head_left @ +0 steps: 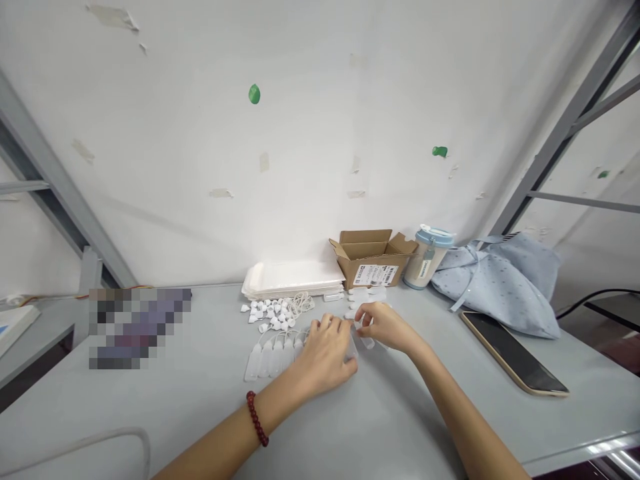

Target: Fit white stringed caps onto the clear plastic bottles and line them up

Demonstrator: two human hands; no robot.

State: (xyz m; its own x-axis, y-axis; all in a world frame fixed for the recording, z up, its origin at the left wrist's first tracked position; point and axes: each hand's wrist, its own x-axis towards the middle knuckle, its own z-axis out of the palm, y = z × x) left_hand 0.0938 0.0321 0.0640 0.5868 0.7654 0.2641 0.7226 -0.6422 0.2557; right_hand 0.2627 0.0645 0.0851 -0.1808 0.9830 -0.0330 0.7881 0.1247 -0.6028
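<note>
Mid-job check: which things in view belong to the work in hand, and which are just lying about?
Apparently in the job:
- translucent narrow-necked plastic pieces, by the left hand and right hand
- small white cap-like pieces
- thin white cord

Probably just lying about:
- white cup with blue lid
- light-blue fabric bag
- dark-screened phone

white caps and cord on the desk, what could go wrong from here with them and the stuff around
The looped white cord lies right by the loose white caps, so it might snag and drag some along. The left hand is close beside the row of translucent pieces and could nudge them out of line. The lidded cup stands against the blue bag, so tugging the bag might tip it.
</note>
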